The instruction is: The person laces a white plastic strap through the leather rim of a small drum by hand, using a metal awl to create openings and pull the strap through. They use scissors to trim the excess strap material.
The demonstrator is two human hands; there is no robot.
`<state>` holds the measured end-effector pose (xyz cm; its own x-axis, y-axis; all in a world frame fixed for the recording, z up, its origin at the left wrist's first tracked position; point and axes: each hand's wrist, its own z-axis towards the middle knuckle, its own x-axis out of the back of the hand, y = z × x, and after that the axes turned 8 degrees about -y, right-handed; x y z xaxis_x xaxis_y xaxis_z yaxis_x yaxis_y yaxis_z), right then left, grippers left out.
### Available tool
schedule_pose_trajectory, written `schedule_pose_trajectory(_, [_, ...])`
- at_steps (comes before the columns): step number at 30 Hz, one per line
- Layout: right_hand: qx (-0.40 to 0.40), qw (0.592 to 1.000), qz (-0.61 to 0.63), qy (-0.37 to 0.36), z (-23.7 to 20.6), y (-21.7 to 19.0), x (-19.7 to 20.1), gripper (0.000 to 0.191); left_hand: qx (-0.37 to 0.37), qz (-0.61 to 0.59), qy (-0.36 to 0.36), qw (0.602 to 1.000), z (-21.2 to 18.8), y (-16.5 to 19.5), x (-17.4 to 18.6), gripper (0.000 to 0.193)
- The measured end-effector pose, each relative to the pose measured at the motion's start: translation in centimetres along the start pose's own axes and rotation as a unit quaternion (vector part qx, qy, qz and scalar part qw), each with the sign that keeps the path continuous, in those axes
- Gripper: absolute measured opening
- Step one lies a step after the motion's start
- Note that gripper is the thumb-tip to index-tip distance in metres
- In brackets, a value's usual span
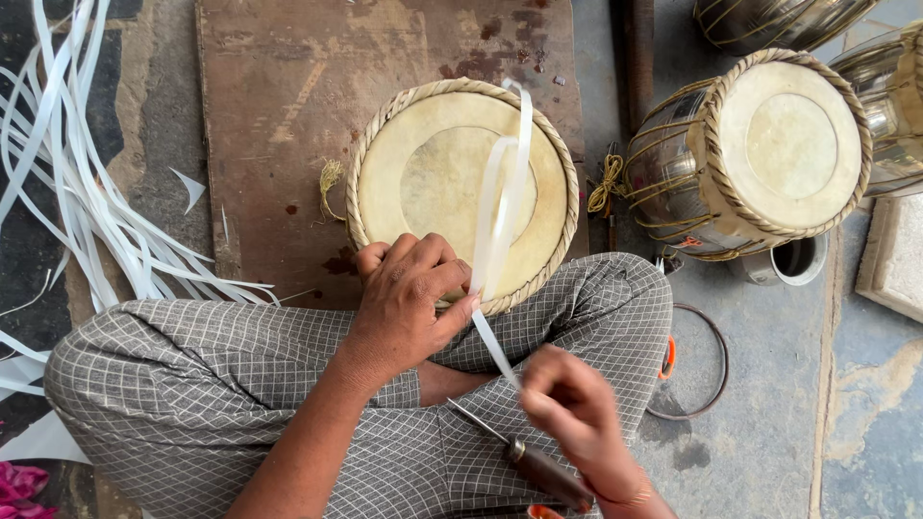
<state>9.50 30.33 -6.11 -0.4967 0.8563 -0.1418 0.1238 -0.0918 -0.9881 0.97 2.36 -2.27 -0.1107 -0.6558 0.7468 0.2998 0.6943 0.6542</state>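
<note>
The left hand (409,303) rests on the near rim of a round drum (461,192), fingers curled over the braided edge and thumb pinching a white flat strip (508,183) against it. The drum lies with its pale skin head facing up, on a worn brown board (288,96), just in front of the person's crossed legs in checked grey cloth (192,384). The strip's long axis runs roughly upright in the view: from the rim it rises across the drumhead, folds over in a narrow loop near the far edge and comes back down, then slants down and to the right from the left thumb to the right hand (572,408). The right hand is closed around the strip's lower end and also holds an awl with a brown wooden handle (538,471), its metal point aimed up and to the left. A heap of loose white strips (87,192) lies on the floor to the left. To the right, a metal-bodied drum (760,154) lies on its side, its head turned toward the camera, and a metal cup (793,259) stands below it; what is in the cup cannot be seen. A thin metal ring (716,375) lies on the floor beside the right knee
</note>
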Motion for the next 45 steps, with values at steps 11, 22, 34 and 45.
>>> schedule_pose_trajectory(11, [0.071,0.961,0.246,0.103,-8.9,-4.0,14.3,0.037,-0.031,-0.048,0.029,0.998,-0.7,-1.0,0.0,0.012])
schedule_pose_trajectory(22, [-0.065,0.953,0.192,-0.226,3.6,-7.8,4.3,0.025,0.009,-0.064,0.031,0.997,-1.0,-0.6,0.6,0.026])
schedule_pose_trajectory(34, [-0.207,0.964,0.093,-0.139,9.6,-9.5,1.8,0.070,-0.068,0.034,0.010,0.997,-2.1,-0.4,-0.6,0.036])
schedule_pose_trajectory(45, [-0.393,0.901,0.064,-0.175,10.9,-6.1,0.9,0.030,-0.050,-0.001,0.020,0.999,-1.9,-0.6,-0.2,0.022])
